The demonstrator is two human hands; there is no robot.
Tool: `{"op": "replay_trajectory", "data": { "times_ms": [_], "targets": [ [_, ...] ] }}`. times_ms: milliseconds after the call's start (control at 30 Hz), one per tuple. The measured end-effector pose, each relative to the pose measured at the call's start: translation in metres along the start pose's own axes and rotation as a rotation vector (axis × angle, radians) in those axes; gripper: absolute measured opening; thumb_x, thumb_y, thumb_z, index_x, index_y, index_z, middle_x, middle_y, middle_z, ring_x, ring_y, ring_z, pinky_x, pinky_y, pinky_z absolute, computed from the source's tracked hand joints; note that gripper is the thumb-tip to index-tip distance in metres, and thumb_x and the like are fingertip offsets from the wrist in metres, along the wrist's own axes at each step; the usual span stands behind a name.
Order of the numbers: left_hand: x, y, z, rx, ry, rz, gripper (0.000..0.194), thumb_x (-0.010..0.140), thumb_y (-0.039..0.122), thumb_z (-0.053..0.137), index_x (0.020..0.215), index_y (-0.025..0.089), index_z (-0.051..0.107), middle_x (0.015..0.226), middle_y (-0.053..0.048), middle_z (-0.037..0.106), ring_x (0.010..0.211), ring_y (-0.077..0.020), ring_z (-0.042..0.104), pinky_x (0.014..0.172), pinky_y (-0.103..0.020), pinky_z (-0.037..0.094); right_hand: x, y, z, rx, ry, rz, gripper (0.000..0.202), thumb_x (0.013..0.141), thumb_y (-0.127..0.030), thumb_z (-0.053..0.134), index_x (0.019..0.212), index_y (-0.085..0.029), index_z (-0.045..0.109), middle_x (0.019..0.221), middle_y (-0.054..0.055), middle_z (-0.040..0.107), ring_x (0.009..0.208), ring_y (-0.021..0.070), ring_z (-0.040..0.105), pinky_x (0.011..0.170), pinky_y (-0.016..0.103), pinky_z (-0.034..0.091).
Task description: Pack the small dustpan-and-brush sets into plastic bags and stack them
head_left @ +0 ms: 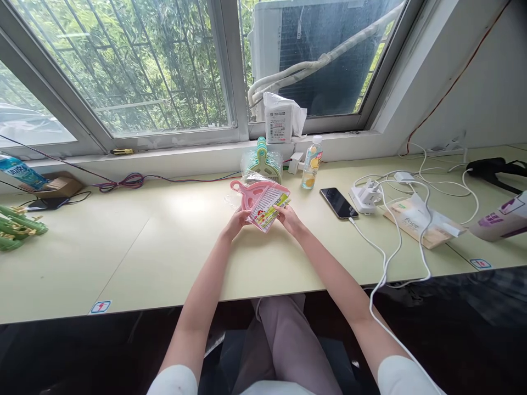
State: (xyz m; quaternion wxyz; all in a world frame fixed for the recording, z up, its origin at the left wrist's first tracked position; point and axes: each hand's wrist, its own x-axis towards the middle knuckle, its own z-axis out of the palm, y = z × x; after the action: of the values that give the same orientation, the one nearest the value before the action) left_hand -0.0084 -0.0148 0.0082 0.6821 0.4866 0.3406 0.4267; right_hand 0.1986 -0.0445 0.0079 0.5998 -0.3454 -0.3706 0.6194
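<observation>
In the head view, both my hands hold a pink mini dustpan (252,193) with a ring-ended handle, wrapped in clear plastic. A green and white printed label card (269,207) covers its right part. My left hand (237,223) is closed on the lower left edge. My right hand (289,218) pinches the label side at the right. The package is tilted, held just above the table. Right behind it stands a stack of green brush-like tools (262,162) in clear wrap, their handles upward; the wrap blurs their details.
On the pale table (164,247) a juice bottle (312,164) stands behind my right hand. A phone (339,203), a white charger (365,196), cables and a tissue pack (424,222) lie to the right. Green stalks (18,227) and a cardboard box (61,185) are at the left.
</observation>
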Motion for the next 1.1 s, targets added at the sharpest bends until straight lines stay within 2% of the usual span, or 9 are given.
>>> {"op": "replay_trajectory", "data": {
  "times_ms": [133, 233, 400, 500, 600, 733, 900, 1000, 1100],
  "targets": [
    [0.003, 0.000, -0.004, -0.035, 0.101, 0.026, 0.060, 0.073, 0.023, 0.060, 0.132, 0.018, 0.054, 0.109, -0.006, 0.069, 0.090, -0.0213, 0.066, 0.068, -0.028, 0.055, 0.000, -0.002, 0.004, -0.037, 0.033, -0.061, 0.023, 0.074, -0.025, 0.069, 0.095, -0.018, 0.065, 0.110, 0.005, 0.071, 0.110, 0.0202, 0.063, 0.103, 0.034, 0.048],
    [0.003, 0.001, -0.003, -0.093, 0.134, 0.027, 0.055, 0.072, 0.021, 0.059, 0.127, 0.015, 0.058, 0.115, -0.007, 0.067, 0.094, -0.0210, 0.066, 0.070, -0.026, 0.054, -0.001, -0.003, 0.005, -0.104, 0.059, -0.088, 0.026, 0.072, -0.032, 0.071, 0.092, -0.016, 0.066, 0.106, 0.006, 0.072, 0.107, 0.0217, 0.064, 0.101, 0.036, 0.049],
    [0.002, 0.002, 0.000, -0.176, 0.127, 0.002, 0.056, 0.072, 0.018, 0.059, 0.128, 0.016, 0.057, 0.126, -0.007, 0.062, 0.098, -0.0201, 0.065, 0.072, -0.025, 0.054, -0.002, -0.003, 0.003, -0.400, 0.174, -0.124, 0.034, 0.074, -0.045, 0.066, 0.093, -0.017, 0.067, 0.103, 0.008, 0.071, 0.097, 0.0236, 0.064, 0.075, 0.035, 0.057],
    [0.002, 0.003, 0.000, -0.183, 0.132, 0.021, 0.057, 0.072, 0.017, 0.058, 0.129, 0.018, 0.057, 0.131, -0.005, 0.059, 0.104, -0.0210, 0.064, 0.075, -0.026, 0.055, -0.001, -0.002, 0.000, -0.646, 0.276, -0.207, 0.032, 0.076, -0.049, 0.062, 0.084, -0.018, 0.067, 0.107, 0.008, 0.069, 0.091, 0.0207, 0.063, 0.069, 0.030, 0.054],
    [0.002, 0.003, -0.002, -0.166, 0.136, 0.030, 0.057, 0.071, 0.018, 0.058, 0.128, 0.017, 0.057, 0.126, -0.006, 0.062, 0.099, -0.0209, 0.065, 0.073, -0.027, 0.055, 0.002, 0.000, -0.003, -0.744, 0.307, -0.231, 0.033, 0.075, -0.052, 0.063, 0.073, -0.019, 0.065, 0.096, 0.006, 0.070, 0.067, 0.0137, 0.060, 0.059, 0.025, 0.048],
    [0.003, 0.003, -0.003, -0.108, 0.154, 0.012, 0.054, 0.070, 0.021, 0.061, 0.124, 0.013, 0.059, 0.102, -0.007, 0.071, 0.084, -0.0199, 0.066, 0.066, -0.027, 0.053, 0.005, 0.003, -0.005, -0.623, 0.213, -0.084, 0.039, 0.075, -0.055, 0.063, 0.065, -0.018, 0.059, 0.068, 0.004, 0.068, 0.040, 0.0071, 0.041, 0.041, 0.024, 0.035],
    [0.004, 0.000, -0.006, -0.004, 0.118, 0.031, 0.047, 0.069, 0.027, 0.063, 0.114, 0.012, 0.063, 0.082, -0.007, 0.070, 0.075, -0.0213, 0.066, 0.063, -0.029, 0.053, 0.006, 0.009, -0.005, -0.353, 0.160, 0.025, 0.042, 0.067, -0.055, 0.073, 0.066, -0.017, 0.056, 0.049, -0.001, 0.057, 0.037, 0.0054, 0.038, 0.036, 0.021, 0.026],
    [0.004, -0.003, -0.004, 0.069, 0.076, 0.033, 0.047, 0.071, 0.031, 0.064, 0.115, 0.013, 0.060, 0.081, -0.006, 0.069, 0.072, -0.0211, 0.067, 0.063, -0.032, 0.054, 0.007, 0.014, -0.006, -0.223, 0.170, 0.005, 0.043, 0.064, -0.054, 0.077, 0.067, -0.017, 0.056, 0.049, -0.003, 0.054, 0.040, 0.0051, 0.040, 0.037, 0.019, 0.027],
    [0.002, -0.005, 0.000, 0.095, 0.006, 0.031, 0.053, 0.074, 0.038, 0.066, 0.121, 0.016, 0.054, 0.092, -0.007, 0.069, 0.074, -0.0210, 0.068, 0.066, -0.035, 0.056, 0.006, 0.018, -0.007, -0.145, 0.240, -0.001, 0.042, 0.064, -0.051, 0.078, 0.066, -0.018, 0.054, 0.051, -0.004, 0.054, 0.041, 0.0051, 0.041, 0.036, 0.019, 0.027]
  ]
}}
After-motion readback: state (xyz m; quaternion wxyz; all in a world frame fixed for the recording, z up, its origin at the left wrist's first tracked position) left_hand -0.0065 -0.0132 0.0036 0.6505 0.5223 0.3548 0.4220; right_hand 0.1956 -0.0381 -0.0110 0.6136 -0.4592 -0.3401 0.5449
